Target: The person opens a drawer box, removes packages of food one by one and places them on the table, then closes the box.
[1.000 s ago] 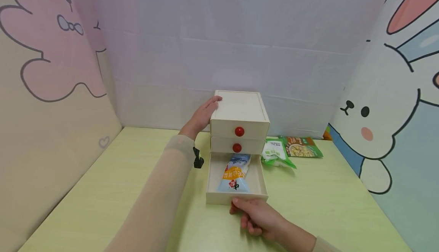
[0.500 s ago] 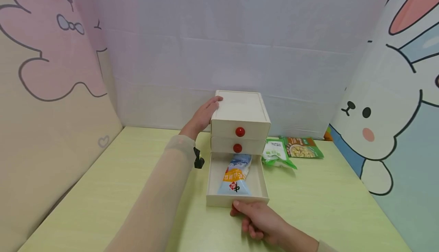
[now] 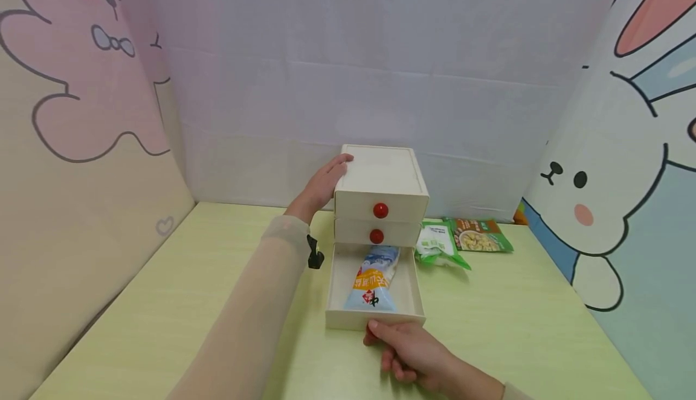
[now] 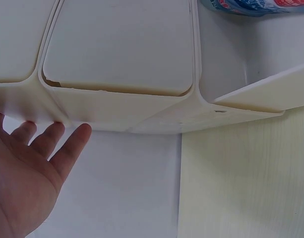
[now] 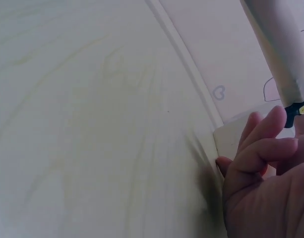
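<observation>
A small cream drawer cabinet (image 3: 383,170) with red knobs stands on the table, its bottom drawer (image 3: 339,319) pulled out. Inside that drawer lies a blue, white and orange printed packet (image 3: 375,282), its far end under the middle drawer. My left hand (image 3: 321,183) rests against the cabinet's upper left side, fingers extended, as the left wrist view also shows. At the drawer front, my right hand (image 3: 410,348) pinches the bottom red knob (image 5: 264,170) between thumb and fingers; the hand mostly hides it. The upper two drawers are closed.
To the cabinet's right lie a green and white packet (image 3: 437,244) and a brown and green food packet (image 3: 478,234). A pale cloth wall (image 3: 261,146) rises right behind the cabinet. Cartoon-printed panels flank the light green table (image 3: 516,315).
The bottom drawer has slid slightly farther out toward me, with my right hand on its knob and the packet riding in it. My left hand stays on the cabinet.
</observation>
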Motion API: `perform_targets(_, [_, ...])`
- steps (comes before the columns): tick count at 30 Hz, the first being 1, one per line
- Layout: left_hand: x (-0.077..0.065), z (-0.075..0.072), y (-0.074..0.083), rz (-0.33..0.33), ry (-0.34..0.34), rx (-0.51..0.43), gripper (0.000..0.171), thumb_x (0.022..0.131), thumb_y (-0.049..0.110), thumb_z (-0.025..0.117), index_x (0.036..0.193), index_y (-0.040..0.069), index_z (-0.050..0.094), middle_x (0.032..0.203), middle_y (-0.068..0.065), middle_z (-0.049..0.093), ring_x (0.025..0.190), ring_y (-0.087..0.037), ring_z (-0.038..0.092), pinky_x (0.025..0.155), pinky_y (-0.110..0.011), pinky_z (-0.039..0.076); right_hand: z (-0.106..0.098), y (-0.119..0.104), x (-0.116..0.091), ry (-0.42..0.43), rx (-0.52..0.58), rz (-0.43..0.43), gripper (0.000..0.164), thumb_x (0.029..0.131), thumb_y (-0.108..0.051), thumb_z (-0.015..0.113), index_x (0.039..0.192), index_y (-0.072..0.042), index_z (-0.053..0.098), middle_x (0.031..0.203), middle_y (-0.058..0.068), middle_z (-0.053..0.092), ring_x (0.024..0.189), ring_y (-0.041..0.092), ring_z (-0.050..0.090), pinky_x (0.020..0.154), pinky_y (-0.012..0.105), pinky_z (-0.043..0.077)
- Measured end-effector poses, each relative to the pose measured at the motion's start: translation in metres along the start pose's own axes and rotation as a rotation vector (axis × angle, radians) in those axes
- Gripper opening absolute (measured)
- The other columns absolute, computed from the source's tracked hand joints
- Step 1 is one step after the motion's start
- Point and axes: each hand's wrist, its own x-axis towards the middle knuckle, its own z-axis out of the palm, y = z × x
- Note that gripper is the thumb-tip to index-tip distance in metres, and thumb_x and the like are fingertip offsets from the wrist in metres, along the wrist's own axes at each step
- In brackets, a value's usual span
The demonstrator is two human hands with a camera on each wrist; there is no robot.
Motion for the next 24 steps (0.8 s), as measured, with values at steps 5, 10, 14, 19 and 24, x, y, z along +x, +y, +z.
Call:
perform_targets(5, [-0.001, 0.001, 0.000, -0.003, -0.002, -0.008, 0.051, 0.117, 0.047, 0.036, 0.165, 0.033, 0.047, 0.176, -0.005, 0.040, 0.159, -0.037, 0.043, 0.125, -0.063, 0.042, -0.005, -0.012, -0.010, -0.032, -0.161, 0.027, 0.047, 0.109, -0.048, 0.064, 0.104, -0.004, 0.079, 0.064, -0.005, 0.068, 0.043, 0.002, 0.048, 0.041, 0.015, 0.031])
perform_targets(10, [-0.002, 0.000, 0.001, -0.003, -0.005, -0.009, 0.051, 0.118, 0.047, 0.035, 0.166, 0.033, 0.046, 0.177, -0.005, 0.039, 0.160, -0.037, 0.042, 0.126, -0.064, 0.041, -0.015, -0.042, -0.021, -0.020, -0.335, -0.017, 0.041, 0.109, -0.041, 0.065, 0.102, -0.003, 0.078, 0.071, 0.000, 0.070, 0.047, 0.008, 0.052, 0.043, 0.019, 0.030])
perform_targets(14, [-0.001, -0.001, 0.001, 0.001, -0.007, -0.006, 0.052, 0.118, 0.048, 0.035, 0.166, 0.034, 0.045, 0.178, -0.004, 0.038, 0.160, -0.037, 0.041, 0.126, -0.063, 0.041, -0.023, -0.071, -0.019, 0.084, -0.425, -0.071, 0.035, 0.109, -0.040, 0.066, 0.108, -0.006, 0.075, 0.081, 0.004, 0.072, 0.053, 0.014, 0.057, 0.047, 0.023, 0.034])
perform_targets(19, [-0.001, -0.002, 0.000, 0.005, -0.007, -0.012, 0.051, 0.118, 0.048, 0.035, 0.166, 0.033, 0.045, 0.177, -0.006, 0.039, 0.160, -0.037, 0.042, 0.126, -0.063, 0.041, -0.032, -0.093, -0.004, 0.254, -0.553, -0.115, 0.029, 0.109, -0.038, 0.067, 0.109, -0.010, 0.074, 0.092, 0.005, 0.073, 0.062, 0.019, 0.064, 0.051, 0.027, 0.042])
perform_targets(24, [-0.002, -0.001, 0.001, -0.004, -0.008, -0.019, 0.051, 0.118, 0.048, 0.035, 0.166, 0.034, 0.046, 0.178, -0.005, 0.038, 0.160, -0.036, 0.042, 0.126, -0.062, 0.041, -0.038, -0.099, 0.019, 0.361, -0.671, -0.075, 0.030, 0.107, -0.039, 0.070, 0.113, -0.010, 0.070, 0.094, 0.007, 0.071, 0.064, 0.021, 0.064, 0.053, 0.028, 0.044])
